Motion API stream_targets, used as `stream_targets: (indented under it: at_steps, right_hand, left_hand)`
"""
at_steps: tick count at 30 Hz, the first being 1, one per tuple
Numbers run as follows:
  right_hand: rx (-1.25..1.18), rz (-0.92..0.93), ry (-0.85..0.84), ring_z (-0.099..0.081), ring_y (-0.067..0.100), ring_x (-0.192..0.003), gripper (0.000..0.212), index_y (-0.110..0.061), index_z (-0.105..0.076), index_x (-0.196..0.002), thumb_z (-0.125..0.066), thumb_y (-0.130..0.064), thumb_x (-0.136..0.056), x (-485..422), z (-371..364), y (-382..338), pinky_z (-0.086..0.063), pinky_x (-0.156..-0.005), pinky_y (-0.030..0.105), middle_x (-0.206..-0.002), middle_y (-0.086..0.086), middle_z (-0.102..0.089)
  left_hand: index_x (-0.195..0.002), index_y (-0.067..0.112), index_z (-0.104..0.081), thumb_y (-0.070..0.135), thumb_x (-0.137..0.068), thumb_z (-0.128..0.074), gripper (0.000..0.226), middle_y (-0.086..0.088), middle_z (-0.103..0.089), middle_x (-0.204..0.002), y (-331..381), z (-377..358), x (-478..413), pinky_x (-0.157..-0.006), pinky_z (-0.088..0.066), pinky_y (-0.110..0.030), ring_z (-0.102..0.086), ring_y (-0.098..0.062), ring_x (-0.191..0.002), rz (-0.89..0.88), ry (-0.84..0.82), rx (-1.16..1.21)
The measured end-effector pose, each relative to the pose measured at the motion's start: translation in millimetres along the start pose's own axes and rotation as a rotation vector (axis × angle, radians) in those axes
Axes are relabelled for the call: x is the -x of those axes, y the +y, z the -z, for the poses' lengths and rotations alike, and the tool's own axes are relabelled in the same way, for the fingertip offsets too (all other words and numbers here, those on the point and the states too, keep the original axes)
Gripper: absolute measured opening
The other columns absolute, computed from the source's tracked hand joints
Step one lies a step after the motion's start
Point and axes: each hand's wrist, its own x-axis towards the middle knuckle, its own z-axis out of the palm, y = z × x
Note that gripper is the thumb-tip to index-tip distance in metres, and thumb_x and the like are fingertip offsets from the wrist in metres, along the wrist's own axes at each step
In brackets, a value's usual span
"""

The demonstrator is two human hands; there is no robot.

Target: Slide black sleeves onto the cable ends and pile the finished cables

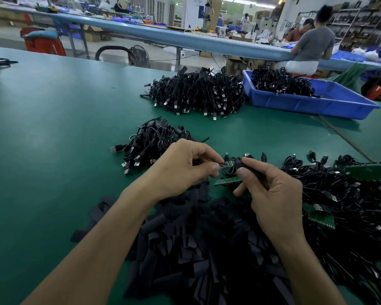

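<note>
Table [53,150]: green, heaped with sleeves [196,249].
Hard to see: cable end [228,164], pinched by left hand [180,170].
Right hand [273,194]: pinches sleeve [240,165].
Bin [306,104]: blue, holds cables [282,83].

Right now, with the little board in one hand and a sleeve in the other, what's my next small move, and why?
Probably slide the black sleeve in your right hand leftward over the small circuit board that your left hand pinches. The board is bare, and the sleeve's end sits right against it, apparently lined up.
</note>
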Motion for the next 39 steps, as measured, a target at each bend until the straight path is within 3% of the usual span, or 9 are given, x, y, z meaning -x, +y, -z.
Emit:
stream_targets:
  at_steps: [2,5,9,18,22,30,35,39]
  right_hand:
    - [-0.003,-0.014,-0.054,-0.053,0.000,-0.041,0.020,-0.021,-0.070,-0.112,-0.068,-0.021,-0.092,-3,4,-1,-0.038,-0.047,0.007,-0.061,0.000,-0.071]
    - [-0.054,-0.066,-0.124,-0.046,0.002,-0.031,0.020,-0.014,-0.072,-0.111,-0.069,-0.015,-0.091,-6,10,-1,-0.034,-0.042,0.006,-0.057,0.005,-0.070]
    - [-0.073,-0.077,-0.154,-0.047,0.003,-0.029,0.021,-0.015,-0.072,-0.111,-0.070,-0.014,-0.090,-7,15,-1,-0.035,-0.041,0.005,-0.054,0.008,-0.068]
    - [-0.050,-0.086,-0.261,-0.042,0.002,-0.030,0.016,-0.025,-0.073,-0.101,-0.073,-0.017,-0.088,-7,17,-3,-0.032,-0.039,0.008,-0.051,0.009,-0.066]
    - [-0.124,-0.076,-0.218,-0.044,0.002,-0.031,0.025,-0.022,-0.074,-0.102,-0.072,-0.030,-0.078,-4,19,-7,-0.032,-0.039,0.009,-0.054,0.010,-0.067]
    - [-0.122,-0.043,-0.176,-0.052,0.002,-0.036,0.030,-0.015,-0.074,-0.103,-0.074,-0.024,-0.074,3,17,-5,-0.039,-0.046,0.005,-0.061,0.006,-0.072]
    - [-0.117,-0.032,-0.119,-0.059,0.012,-0.041,0.023,-0.019,-0.075,-0.100,-0.074,-0.025,-0.078,5,16,-3,-0.047,-0.044,0.018,-0.064,0.006,-0.073]
    - [-0.127,-0.037,-0.087,-0.062,0.020,-0.044,0.018,-0.022,-0.075,-0.097,-0.073,-0.029,-0.080,6,16,-1,-0.050,-0.047,0.021,-0.066,0.006,-0.073]
  left_hand:
    - [-0.101,0.020,-0.075,0.019,-0.096,-0.067,0.010,0.013,-0.076,-0.080,-2,1,-1,-0.074,-0.057,-0.043,-0.070,-0.027,-0.075,-0.001,-0.015,0.009]
    - [-0.102,0.020,-0.075,0.017,-0.095,-0.068,0.010,0.012,-0.076,-0.081,-6,3,-1,-0.075,-0.059,-0.028,-0.071,-0.011,-0.076,-0.015,-0.043,0.013]
    - [-0.102,0.018,-0.075,0.014,-0.094,-0.069,0.011,0.008,-0.077,-0.082,-6,4,0,-0.074,-0.052,-0.015,-0.071,-0.003,-0.078,-0.032,-0.077,0.060]
    - [-0.097,0.021,-0.075,0.009,-0.091,-0.071,0.014,0.006,-0.078,-0.086,-6,2,-1,-0.080,-0.054,-0.017,-0.073,-0.005,-0.084,-0.028,-0.101,0.093]
    - [-0.096,0.022,-0.074,0.009,-0.092,-0.070,0.014,0.008,-0.077,-0.085,-3,1,0,-0.075,-0.050,-0.010,-0.071,0.001,-0.080,-0.016,-0.087,0.122]
    - [-0.094,0.024,-0.074,0.012,-0.092,-0.071,0.013,0.011,-0.077,-0.081,-1,-1,1,-0.069,-0.049,-0.009,-0.069,0.003,-0.076,0.001,-0.050,0.103]
    - [-0.096,0.020,-0.075,0.011,-0.092,-0.072,0.011,0.009,-0.077,-0.082,0,0,1,-0.072,-0.051,-0.011,-0.071,0.000,-0.078,-0.015,-0.069,0.144]
    - [-0.095,0.019,-0.075,0.011,-0.092,-0.072,0.009,0.008,-0.077,-0.078,1,-2,1,-0.064,-0.048,-0.008,-0.067,0.005,-0.067,0.008,-0.081,0.144]
